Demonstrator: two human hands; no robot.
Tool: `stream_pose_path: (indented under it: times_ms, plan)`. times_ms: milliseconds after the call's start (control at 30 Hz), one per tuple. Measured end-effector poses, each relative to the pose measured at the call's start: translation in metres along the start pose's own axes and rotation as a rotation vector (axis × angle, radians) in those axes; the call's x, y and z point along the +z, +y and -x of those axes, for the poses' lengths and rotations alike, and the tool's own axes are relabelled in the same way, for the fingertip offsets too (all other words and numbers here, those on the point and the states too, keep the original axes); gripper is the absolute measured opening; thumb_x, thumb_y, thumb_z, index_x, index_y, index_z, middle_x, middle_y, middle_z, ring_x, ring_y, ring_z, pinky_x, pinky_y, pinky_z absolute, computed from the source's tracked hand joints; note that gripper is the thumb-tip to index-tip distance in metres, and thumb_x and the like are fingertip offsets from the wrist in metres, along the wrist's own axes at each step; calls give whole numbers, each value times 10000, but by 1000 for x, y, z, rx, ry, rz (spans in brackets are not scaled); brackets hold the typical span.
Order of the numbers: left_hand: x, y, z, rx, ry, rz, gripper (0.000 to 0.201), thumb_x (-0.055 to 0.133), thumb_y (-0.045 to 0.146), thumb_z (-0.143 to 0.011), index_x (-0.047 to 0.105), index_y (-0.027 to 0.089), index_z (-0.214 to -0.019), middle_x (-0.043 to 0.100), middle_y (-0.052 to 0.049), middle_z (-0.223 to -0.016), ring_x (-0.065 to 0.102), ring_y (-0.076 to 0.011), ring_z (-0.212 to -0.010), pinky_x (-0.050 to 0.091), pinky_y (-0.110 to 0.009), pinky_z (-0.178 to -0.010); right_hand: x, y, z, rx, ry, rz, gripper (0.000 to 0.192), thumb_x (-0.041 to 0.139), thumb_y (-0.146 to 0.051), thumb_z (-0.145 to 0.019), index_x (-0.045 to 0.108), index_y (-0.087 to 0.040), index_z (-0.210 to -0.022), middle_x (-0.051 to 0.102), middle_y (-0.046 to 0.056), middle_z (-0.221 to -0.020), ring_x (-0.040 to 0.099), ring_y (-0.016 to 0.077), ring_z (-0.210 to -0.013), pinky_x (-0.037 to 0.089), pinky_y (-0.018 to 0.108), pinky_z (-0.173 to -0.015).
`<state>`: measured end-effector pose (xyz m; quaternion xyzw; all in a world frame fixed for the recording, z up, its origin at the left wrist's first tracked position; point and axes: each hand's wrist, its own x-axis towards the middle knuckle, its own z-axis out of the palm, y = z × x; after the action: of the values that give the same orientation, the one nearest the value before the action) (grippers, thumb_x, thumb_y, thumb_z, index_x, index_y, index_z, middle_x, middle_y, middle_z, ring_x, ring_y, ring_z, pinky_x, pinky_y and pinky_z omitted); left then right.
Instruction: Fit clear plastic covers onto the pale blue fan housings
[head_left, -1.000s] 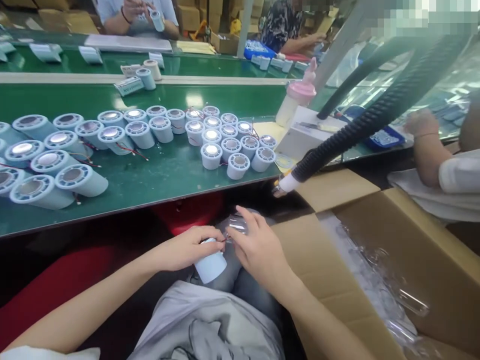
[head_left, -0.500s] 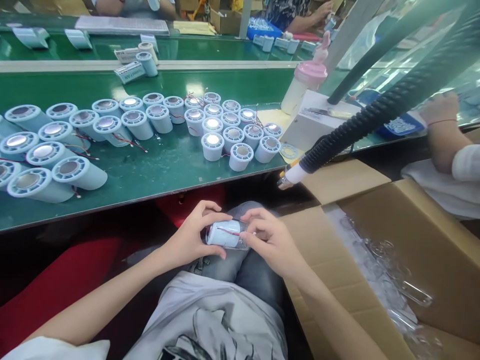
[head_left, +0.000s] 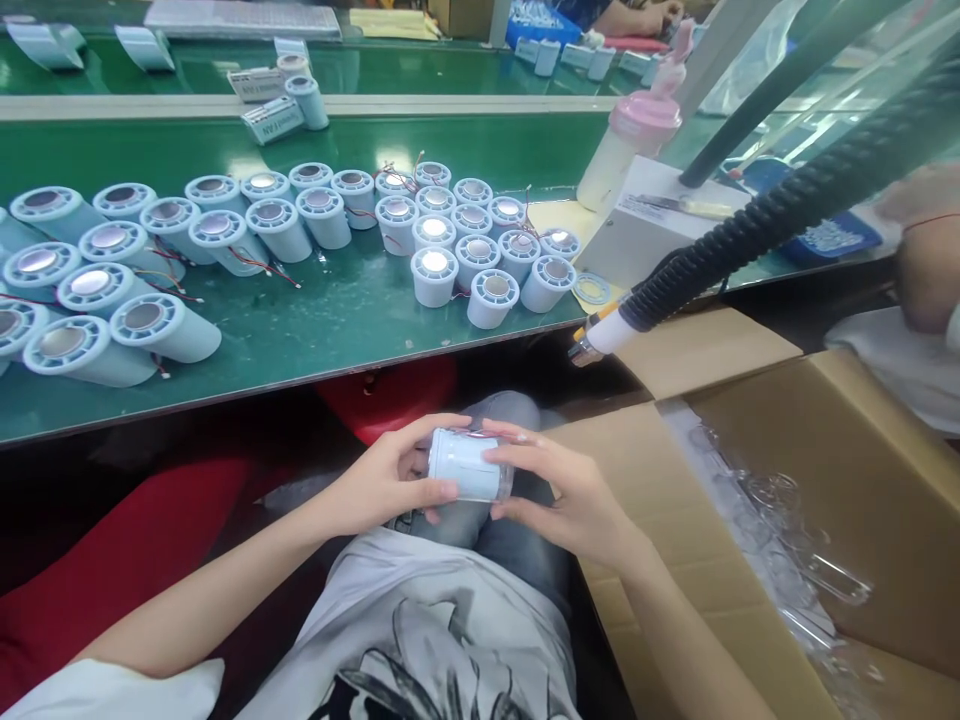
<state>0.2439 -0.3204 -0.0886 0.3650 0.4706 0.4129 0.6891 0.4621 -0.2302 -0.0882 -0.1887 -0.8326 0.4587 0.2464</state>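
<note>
Over my lap, both hands hold one pale blue cylinder (head_left: 463,466) lying on its side, with a clear plastic cap at its right end. My left hand (head_left: 390,478) grips the left end, thumb underneath. My right hand (head_left: 559,490) wraps the right end, fingers over the cap. On the green table (head_left: 337,320) above my hands stand many similar pale blue cylinders (head_left: 480,260) with shiny round tops, some trailing thin red wires.
An open cardboard box (head_left: 757,480) with clear plastic parts sits at my right. A black ribbed hose (head_left: 757,225) with a white nozzle hangs over the table edge. A pink-capped bottle (head_left: 626,145) stands on a white box. Another person's arm (head_left: 926,270) is at far right.
The cylinder was upright in my left hand with the clear cap apart in my right. Now it lies sideways with the cap on its end, raised a little.
</note>
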Motion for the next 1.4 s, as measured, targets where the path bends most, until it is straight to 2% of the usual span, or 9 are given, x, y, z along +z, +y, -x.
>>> stream_pose_path:
  times_ms: [67, 167, 233, 333, 533, 900, 1133, 1400]
  plan:
    - [-1, 1, 2, 24, -9, -79, 722, 771, 318, -738, 446, 290, -1382, 584, -98, -1280, 642, -211, -940, 567, -258, -658, 1, 0, 3, 7, 5, -31, 395, 735, -173, -791, 606, -227, -1161, 608, 126, -1310, 533, 272, -1265, 510, 424, -1000]
    - [-2, 5, 3, 113, -16, -221, 803, 830, 258, -668, 468, 318, -1382, 501, -82, -1419, 587, -259, -1148, 535, -318, -889, 1, -3, 4, 84, 8, -114, 412, 754, -213, -779, 588, -221, -1155, 639, 112, -1252, 545, 273, -1249, 563, 392, -933]
    - [-2, 7, 3, 168, -40, -261, 795, 829, 222, -668, 479, 336, -1373, 473, -64, -1456, 529, -269, -1247, 491, -350, -985, 1, -5, 5, 129, 12, -166, 434, 770, -224, -764, 583, -225, -1155, 642, 95, -1233, 570, 257, -1215, 583, 356, -900]
    - [-1, 9, 5, 227, -64, -295, 763, 817, 188, -682, 496, 339, -1357, 494, -54, -1442, 491, -257, -1300, 452, -365, -1045, 0, -8, 5, 176, 7, -229, 457, 785, -225, -749, 580, -230, -1158, 629, 83, -1242, 594, 243, -1176, 584, 344, -902]
    - [0, 8, 8, 263, -46, -356, 773, 824, 192, -672, 493, 330, -1358, 508, -60, -1421, 519, -246, -1271, 467, -350, -1032, -1, -14, 5, 265, 7, -380, 463, 785, -228, -742, 578, -238, -1155, 624, 72, -1220, 635, 220, -1073, 599, 338, -852]
    - [1, 12, 10, 236, -47, -394, 749, 805, 224, -696, 483, 279, -1370, 511, -95, -1414, 545, -261, -1234, 477, -373, -1014, -1, -17, 0, 496, -37, -640, 466, 768, -376, -742, 530, -232, -1116, 647, 79, -1094, 657, 193, -904, 565, 315, -752]
    - [0, 13, 11, 249, -54, -438, 732, 793, 235, -713, 477, 287, -1371, 511, -89, -1404, 531, -257, -1245, 478, -367, -1014, 4, -14, -4, 611, -37, -794, 458, 736, -468, -746, 507, -217, -1053, 637, 2, -862, 631, 123, -659, 555, 259, -614]
    - [0, 13, 8, 265, -61, -456, 724, 790, 229, -715, 482, 291, -1367, 506, -90, -1403, 532, -255, -1243, 483, -363, -1012, 11, -11, -5, 740, -36, -879, 452, 661, -553, -769, 468, -204, -981, 654, -22, -626, 658, 149, -498, 513, 217, -449]
